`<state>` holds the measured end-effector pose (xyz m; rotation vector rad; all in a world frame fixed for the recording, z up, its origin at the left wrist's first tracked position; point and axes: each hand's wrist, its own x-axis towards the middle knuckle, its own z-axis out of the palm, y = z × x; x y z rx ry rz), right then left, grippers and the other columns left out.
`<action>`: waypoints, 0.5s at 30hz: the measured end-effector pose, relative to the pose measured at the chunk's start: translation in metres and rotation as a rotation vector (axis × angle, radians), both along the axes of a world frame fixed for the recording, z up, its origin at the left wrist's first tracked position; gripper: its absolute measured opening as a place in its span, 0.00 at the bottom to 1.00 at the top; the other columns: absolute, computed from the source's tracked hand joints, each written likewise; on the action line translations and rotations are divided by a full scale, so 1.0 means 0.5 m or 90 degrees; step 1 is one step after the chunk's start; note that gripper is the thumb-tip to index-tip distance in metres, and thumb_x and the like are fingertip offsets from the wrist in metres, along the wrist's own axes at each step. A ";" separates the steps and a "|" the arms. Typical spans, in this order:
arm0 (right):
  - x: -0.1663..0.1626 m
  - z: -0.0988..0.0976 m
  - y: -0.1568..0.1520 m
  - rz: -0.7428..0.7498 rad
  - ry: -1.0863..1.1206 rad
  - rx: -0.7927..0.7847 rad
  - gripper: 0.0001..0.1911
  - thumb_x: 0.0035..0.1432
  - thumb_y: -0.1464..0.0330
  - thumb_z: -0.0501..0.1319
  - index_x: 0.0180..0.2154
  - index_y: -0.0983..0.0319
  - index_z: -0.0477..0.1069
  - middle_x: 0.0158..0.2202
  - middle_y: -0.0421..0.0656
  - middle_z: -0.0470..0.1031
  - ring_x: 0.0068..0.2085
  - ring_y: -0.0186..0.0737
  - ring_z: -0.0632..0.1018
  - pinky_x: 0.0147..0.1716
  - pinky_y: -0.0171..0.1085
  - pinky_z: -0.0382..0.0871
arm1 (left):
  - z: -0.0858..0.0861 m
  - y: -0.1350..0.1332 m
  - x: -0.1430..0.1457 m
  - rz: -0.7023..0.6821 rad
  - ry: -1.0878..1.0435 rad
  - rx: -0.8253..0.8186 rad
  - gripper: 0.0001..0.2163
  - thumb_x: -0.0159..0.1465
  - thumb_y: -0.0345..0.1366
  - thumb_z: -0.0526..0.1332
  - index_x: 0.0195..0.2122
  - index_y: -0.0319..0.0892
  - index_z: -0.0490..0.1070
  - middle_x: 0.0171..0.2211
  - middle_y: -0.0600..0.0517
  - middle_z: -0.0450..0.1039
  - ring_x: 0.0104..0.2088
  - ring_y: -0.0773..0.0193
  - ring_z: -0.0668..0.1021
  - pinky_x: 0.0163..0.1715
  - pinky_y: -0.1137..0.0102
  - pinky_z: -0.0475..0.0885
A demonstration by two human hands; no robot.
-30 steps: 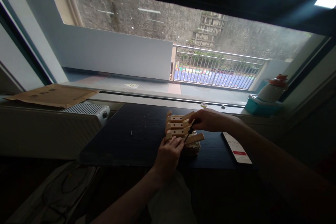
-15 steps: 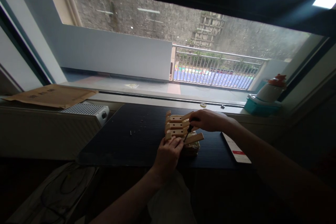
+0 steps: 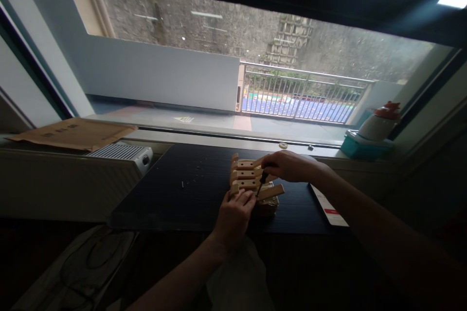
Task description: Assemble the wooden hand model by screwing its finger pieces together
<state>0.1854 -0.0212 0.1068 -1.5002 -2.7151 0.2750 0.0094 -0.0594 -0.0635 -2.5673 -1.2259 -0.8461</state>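
Note:
A small wooden assembly (image 3: 248, 177) of pale slats with holes lies on a dark table (image 3: 175, 199) by the window. My left hand (image 3: 235, 214) rests closed on its near edge and holds it down. My right hand (image 3: 288, 165) is wrapped round a black-handled screwdriver (image 3: 260, 183), whose tip points down into the wood near my left fingers. Beneath the slats sits a clear bag (image 3: 268, 204) with pale pieces in it.
Several tiny screws or chips (image 3: 189, 180) lie left of the assembly. A white card with a red mark (image 3: 328, 204) lies to the right. A white radiator (image 3: 120, 151), a cardboard sheet (image 3: 73, 132) and a teal-based white toy (image 3: 370, 138) line the windowsill.
My right hand with the screwdriver has shifted slightly left over the wooden assembly. My left hand has stayed in place.

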 end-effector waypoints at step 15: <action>0.017 0.001 0.005 0.034 0.067 -0.052 0.15 0.53 0.70 0.59 0.43 0.56 0.78 0.34 0.40 0.80 0.31 0.35 0.74 0.31 0.33 0.63 | 0.002 -0.001 -0.001 0.000 0.003 -0.003 0.14 0.64 0.28 0.56 0.49 0.45 0.72 0.51 0.50 0.74 0.51 0.56 0.75 0.50 0.57 0.69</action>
